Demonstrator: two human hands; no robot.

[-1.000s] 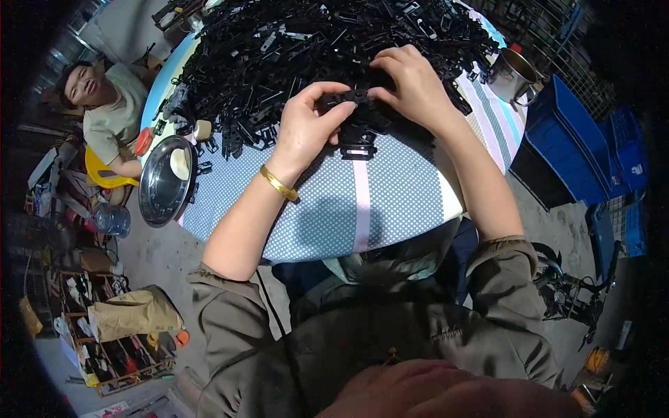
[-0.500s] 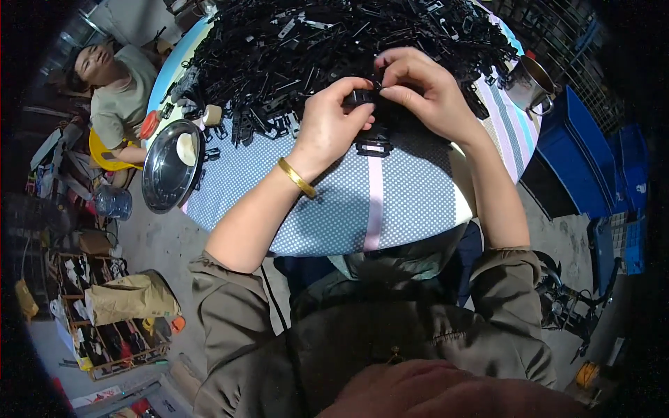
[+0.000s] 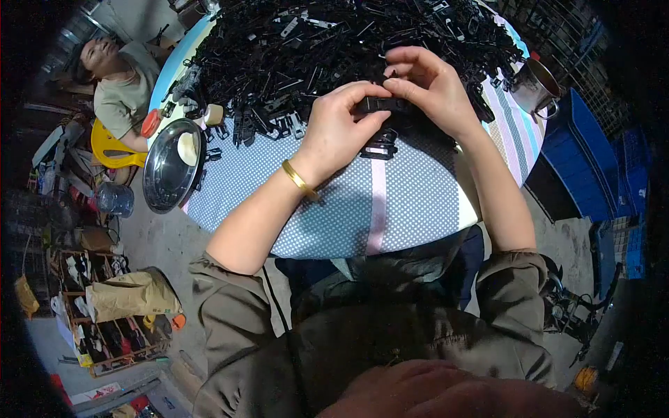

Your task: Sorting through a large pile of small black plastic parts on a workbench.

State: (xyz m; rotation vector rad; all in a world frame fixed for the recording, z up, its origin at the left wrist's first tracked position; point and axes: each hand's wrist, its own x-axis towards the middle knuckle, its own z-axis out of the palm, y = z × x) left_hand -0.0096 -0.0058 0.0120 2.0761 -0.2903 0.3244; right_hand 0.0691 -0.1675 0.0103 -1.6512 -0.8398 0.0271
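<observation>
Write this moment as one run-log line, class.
left hand: gripping black plastic part | right hand: pinching same part | beneath: small black piece on dotted tablecloth | behind: heap of black parts

I see my left hand and right hand meeting over the table, both on a small plastic part. A heap of like parts lies on the far half. A metal plate sits at the left edge, a metal cup far right, another person beyond the plate.
</observation>
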